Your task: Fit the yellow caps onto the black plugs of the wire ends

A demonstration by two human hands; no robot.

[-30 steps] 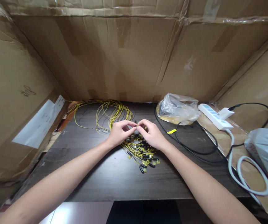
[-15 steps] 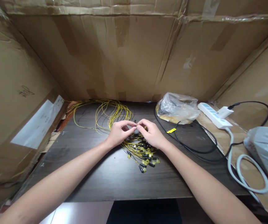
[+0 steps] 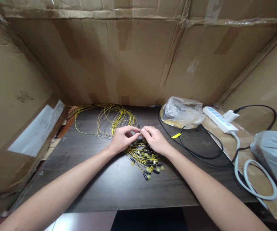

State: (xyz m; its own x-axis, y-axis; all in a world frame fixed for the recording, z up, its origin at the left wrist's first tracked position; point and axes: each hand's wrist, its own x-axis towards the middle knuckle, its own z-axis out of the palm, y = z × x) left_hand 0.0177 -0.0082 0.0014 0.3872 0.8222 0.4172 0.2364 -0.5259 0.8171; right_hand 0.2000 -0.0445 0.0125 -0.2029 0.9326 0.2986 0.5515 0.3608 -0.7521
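My left hand (image 3: 123, 138) and my right hand (image 3: 154, 138) meet fingertip to fingertip over the middle of the dark table (image 3: 99, 189). Both are closed in a pinch around a small dark and yellowish piece, mostly covered by the fingers; its kind is unclear. Beneath the hands lies a pile of black connectors (image 3: 146, 175) with yellow translucent clips (image 3: 149, 168), spreading toward me. Thin yellow cables (image 3: 122, 118) run from them under my left hand and coil loosely at the back left.
A clear plastic bag (image 3: 183, 112) with yellowish contents sits at the back right, beside a black cable (image 3: 201, 156) with a yellow tag. Farther right are a white power strip (image 3: 219, 120), its white cord and a pale plastic bag (image 3: 273, 154). Cardboard walls (image 3: 104, 64) enclose the table.
My right fingers have curled further over the pinched piece, and a bit of yellow now shows there. My left hand keeps nearly the same pose. The whole view has shifted slightly.
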